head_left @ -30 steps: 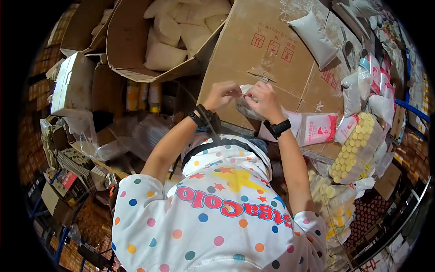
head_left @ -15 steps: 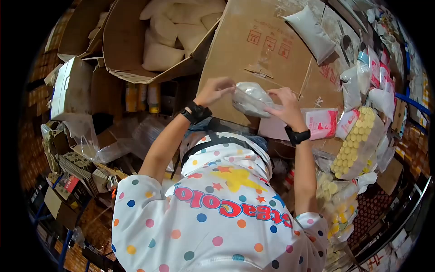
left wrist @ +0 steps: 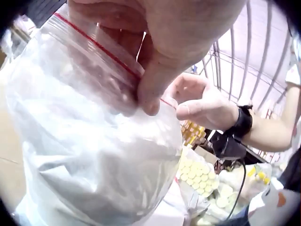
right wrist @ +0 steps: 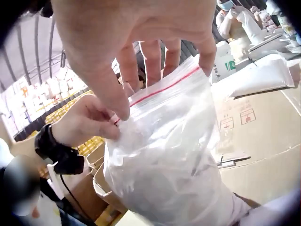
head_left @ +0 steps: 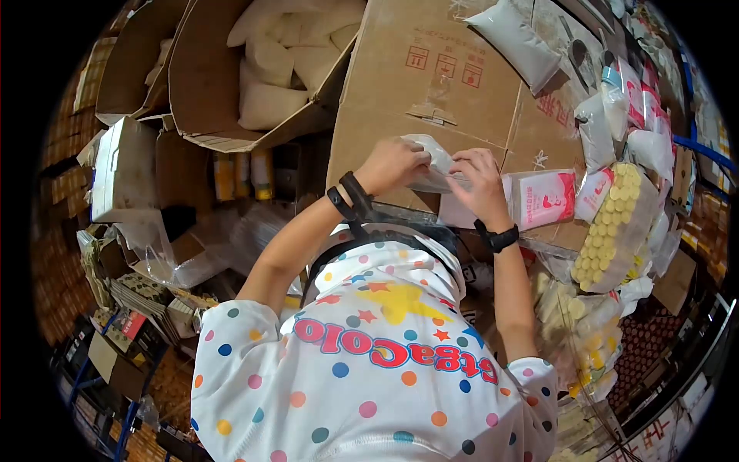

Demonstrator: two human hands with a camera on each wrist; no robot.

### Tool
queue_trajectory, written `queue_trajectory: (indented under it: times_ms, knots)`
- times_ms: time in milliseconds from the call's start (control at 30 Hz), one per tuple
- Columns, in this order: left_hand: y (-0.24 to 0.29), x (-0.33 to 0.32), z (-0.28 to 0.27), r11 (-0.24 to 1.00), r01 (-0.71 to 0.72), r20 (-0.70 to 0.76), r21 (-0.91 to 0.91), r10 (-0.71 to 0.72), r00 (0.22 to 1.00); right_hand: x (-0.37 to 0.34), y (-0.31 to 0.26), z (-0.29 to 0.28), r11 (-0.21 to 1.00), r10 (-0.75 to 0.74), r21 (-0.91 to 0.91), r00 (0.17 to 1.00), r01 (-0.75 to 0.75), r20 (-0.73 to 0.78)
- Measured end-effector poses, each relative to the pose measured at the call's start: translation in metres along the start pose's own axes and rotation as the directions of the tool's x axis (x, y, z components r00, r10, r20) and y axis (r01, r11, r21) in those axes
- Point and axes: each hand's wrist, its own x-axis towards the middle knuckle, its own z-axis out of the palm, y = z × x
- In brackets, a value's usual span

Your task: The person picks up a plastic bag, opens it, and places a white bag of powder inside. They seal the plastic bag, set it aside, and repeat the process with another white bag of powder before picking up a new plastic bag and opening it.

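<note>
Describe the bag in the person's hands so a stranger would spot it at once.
Start at the big cardboard surface. Near its front edge, the left hand and right hand hold a clear bag with white contents by its top. A red line along that top sets it apart from the plump white bag lying farther up the cardboard.

The left hand (left wrist: pixel 164 37) hides part of the red-sealed bag (left wrist: pixel 94 155).
</note>
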Motion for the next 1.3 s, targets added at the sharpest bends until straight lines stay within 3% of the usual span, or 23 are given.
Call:
queue_trajectory:
  times_ms: [33, 133, 267, 600, 700, 1033, 1300]
  knots:
    - [-0.004, 0.001, 0.004, 0.993, 0.047, -0.027, -0.110, -0.050, 0.998, 0.002, -0.002, 0.001, 1.000, 0.002, -0.003, 1.000, -0.002, -0.006]
    - [-0.010, 0.005, 0.008, 0.980, 0.077, 0.007, -0.184, -0.077, 0.997, 0.004, -0.005, 0.004, 0.999, 0.030, 0.028, 0.999, -0.029, -0.031]
    - [-0.012, 0.007, 0.013, 0.981, 0.026, -0.007, -0.190, -0.028, 1.000, 0.003, 0.000, 0.009, 0.991, 0.068, 0.111, 0.998, -0.068, 0.010]
    - [-0.008, 0.011, 0.014, 0.968, 0.095, -0.030, -0.232, -0.105, 0.994, 0.013, 0.001, 0.028, 0.995, 0.096, -0.020, 0.994, -0.095, 0.043]
    - [-0.002, 0.013, 0.008, 0.962, 0.118, 0.002, -0.245, -0.121, 0.993, 0.011, 0.004, 0.028, 0.996, 0.090, 0.016, 0.994, -0.091, 0.058]
    - [-0.002, 0.012, 0.006, 0.964, 0.113, 0.002, -0.239, -0.116, 0.993, -0.026, 0.026, 0.002, 0.926, 0.273, 0.269, 0.962, -0.264, 0.002]
    - [-0.002, 0.013, 0.003, 0.965, 0.148, 0.049, -0.215, -0.140, 0.989, -0.039, 0.032, -0.013, 0.954, 0.208, 0.233, 0.976, -0.189, -0.060]
